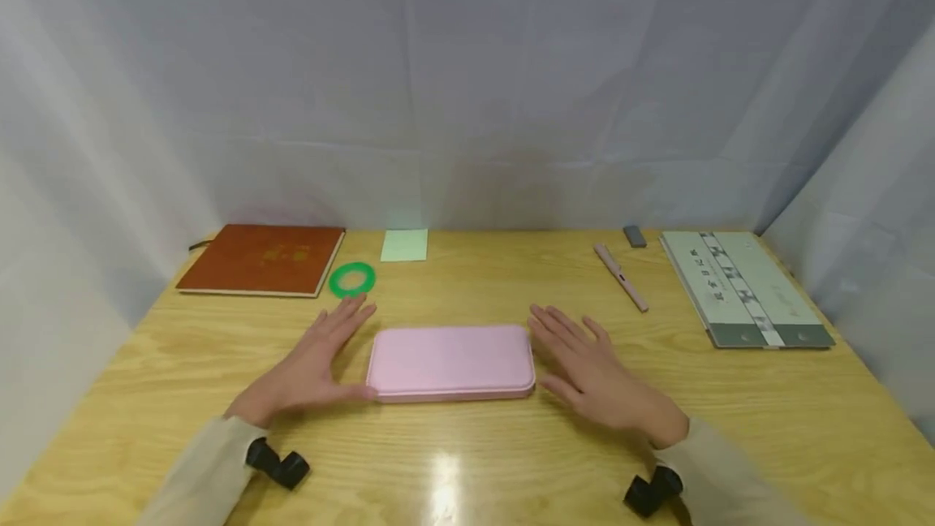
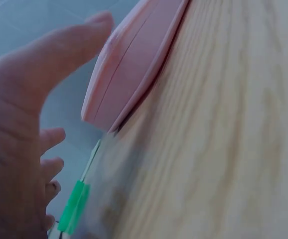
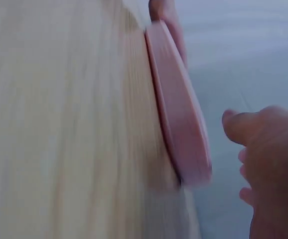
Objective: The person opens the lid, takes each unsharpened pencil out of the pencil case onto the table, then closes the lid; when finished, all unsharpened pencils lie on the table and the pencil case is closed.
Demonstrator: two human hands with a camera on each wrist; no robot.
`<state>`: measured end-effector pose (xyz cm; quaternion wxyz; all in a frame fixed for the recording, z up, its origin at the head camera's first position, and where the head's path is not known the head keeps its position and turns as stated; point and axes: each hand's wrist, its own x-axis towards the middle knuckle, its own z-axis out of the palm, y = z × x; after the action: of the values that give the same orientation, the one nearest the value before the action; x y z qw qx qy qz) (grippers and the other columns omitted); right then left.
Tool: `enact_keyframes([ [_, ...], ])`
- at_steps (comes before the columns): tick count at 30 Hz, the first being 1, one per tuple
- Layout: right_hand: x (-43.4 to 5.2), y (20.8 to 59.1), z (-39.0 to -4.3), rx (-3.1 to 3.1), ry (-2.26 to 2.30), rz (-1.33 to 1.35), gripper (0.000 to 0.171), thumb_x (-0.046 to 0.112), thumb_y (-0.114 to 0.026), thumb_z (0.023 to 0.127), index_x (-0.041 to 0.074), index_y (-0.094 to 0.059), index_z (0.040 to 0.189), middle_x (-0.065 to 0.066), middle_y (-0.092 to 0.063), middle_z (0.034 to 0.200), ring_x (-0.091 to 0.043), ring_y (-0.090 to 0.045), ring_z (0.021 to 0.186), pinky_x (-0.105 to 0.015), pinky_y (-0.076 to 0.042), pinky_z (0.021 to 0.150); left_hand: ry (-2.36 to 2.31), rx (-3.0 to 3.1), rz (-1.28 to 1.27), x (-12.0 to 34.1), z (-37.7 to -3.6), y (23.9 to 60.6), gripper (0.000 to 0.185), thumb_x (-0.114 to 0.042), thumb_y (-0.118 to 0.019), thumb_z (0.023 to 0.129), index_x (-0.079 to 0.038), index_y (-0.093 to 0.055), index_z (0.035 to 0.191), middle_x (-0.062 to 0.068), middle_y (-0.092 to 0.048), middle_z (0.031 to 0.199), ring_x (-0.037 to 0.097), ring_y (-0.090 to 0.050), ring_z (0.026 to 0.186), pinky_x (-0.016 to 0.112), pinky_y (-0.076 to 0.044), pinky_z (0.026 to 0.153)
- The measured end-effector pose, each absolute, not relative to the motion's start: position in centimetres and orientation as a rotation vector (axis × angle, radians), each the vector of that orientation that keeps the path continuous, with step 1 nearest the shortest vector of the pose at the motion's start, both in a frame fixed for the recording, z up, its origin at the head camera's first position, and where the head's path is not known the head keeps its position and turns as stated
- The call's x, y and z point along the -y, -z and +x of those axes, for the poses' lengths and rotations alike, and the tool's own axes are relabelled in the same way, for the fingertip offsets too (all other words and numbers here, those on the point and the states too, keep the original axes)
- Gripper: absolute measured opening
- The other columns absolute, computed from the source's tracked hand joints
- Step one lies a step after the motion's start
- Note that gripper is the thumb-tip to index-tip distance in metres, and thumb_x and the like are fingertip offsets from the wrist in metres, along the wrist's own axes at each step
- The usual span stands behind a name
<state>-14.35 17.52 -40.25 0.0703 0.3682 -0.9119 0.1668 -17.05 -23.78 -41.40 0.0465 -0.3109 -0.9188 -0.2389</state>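
Observation:
A flat pink case (image 1: 451,362) with rounded corners lies on the wooden table between the two hands. My left hand (image 1: 314,364) is at its left end, fingers extended and spread, the thumb tip right at the near left corner. At the other end, my right hand (image 1: 595,368) also has straight fingers, with a small gap between it and the case in the head view. Neither hand grips anything. The left wrist view shows the thumb beside the upper edge of the case (image 2: 129,64); in the right wrist view the thumb stands apart from the case (image 3: 179,109).
Beyond the left hand are a brown notebook (image 1: 266,260), a green tape ring (image 1: 352,279) and a pale green sticky-note pad (image 1: 404,245). Farther right lie a pink pen (image 1: 621,278), a small dark grey block (image 1: 635,236) and a light green book (image 1: 741,286). White curtains stand behind the table (image 1: 467,469).

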Motion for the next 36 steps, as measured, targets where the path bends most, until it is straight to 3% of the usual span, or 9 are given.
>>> enact_keyframes([
  [5, -14.0, 39.8, -13.8, 2.698, -0.536, 1.265, 0.068, 0.030, -0.061, 0.093, 0.010, -0.030, 0.151, -0.007, -0.024, 0.159, -0.030, -0.024, 0.144, -0.062, -0.021, 0.108, 0.848, 2.833, -0.972, 23.1, -16.8, 41.5, 0.114, -0.057, -0.083, 0.061, -0.011, -0.030, 0.151, 0.015, -0.027, 0.157, 0.039, -0.023, 0.143, 0.065, -0.014, 0.111],
  [11, -12.8, 39.8, -14.1, 2.704, -0.426, 1.308, 0.057, 0.031, -0.056, 0.096, 0.014, -0.038, 0.147, -0.004, -0.031, 0.155, -0.026, -0.028, 0.142, -0.051, -0.026, 0.111, 0.863, 2.740, -0.974, 21.8, -16.7, 41.7, 0.102, -0.052, -0.085, 0.062, -0.011, -0.040, 0.144, 0.009, -0.048, 0.143, 0.031, -0.042, 0.129, 0.056, -0.031, 0.103],
  [16, -12.5, 40.2, -14.4, 2.646, -0.346, 1.317, 0.050, 0.030, -0.054, 0.097, 0.015, -0.043, 0.144, -0.004, -0.039, 0.151, -0.026, -0.034, 0.138, -0.050, -0.034, 0.106, 0.803, 2.667, -0.970, 21.6, -16.6, 41.9, 0.096, -0.047, -0.086, 0.061, -0.007, -0.046, 0.139, 0.011, -0.056, 0.132, 0.030, -0.051, 0.120, 0.053, -0.039, 0.097],
  [26, -11.9, 40.7, -14.1, 2.495, -0.319, 1.276, 0.045, 0.027, -0.064, 0.089, 0.011, -0.056, 0.130, -0.006, -0.054, 0.135, -0.024, -0.048, 0.125, -0.044, -0.040, 0.104, 0.952, 2.689, -0.846, 21.0, -15.7, 42.7, 0.081, -0.041, -0.088, 0.062, -0.007, -0.051, 0.126, 0.005, -0.059, 0.119, 0.023, -0.055, 0.112, 0.046, -0.045, 0.096],
  [32, -10.5, 40.3, -14.3, 2.375, -0.288, 1.316, 0.037, 0.029, -0.063, 0.091, 0.010, -0.060, 0.123, -0.002, -0.060, 0.124, -0.021, -0.054, 0.119, -0.039, -0.045, 0.099, 1.071, 2.622, -0.804, 20.3, -15.4, 43.3, 0.071, -0.031, -0.087, 0.066, -0.008, -0.056, 0.125, 0.005, -0.052, 0.118, 0.018, -0.050, 0.110, 0.032, -0.042, 0.096],
  [36, -10.0, 40.3, -14.5, 2.332, -0.277, 1.318, 0.037, 0.029, -0.062, 0.091, 0.008, -0.061, 0.122, -0.004, -0.062, 0.122, -0.021, -0.056, 0.116, -0.037, -0.047, 0.097, 1.083, 2.630, -0.743, 20.0, -15.3, 43.2, 0.067, -0.029, -0.086, 0.068, -0.009, -0.059, 0.125, 0.004, -0.054, 0.116, 0.016, -0.050, 0.108, 0.033, -0.044, 0.094],
])
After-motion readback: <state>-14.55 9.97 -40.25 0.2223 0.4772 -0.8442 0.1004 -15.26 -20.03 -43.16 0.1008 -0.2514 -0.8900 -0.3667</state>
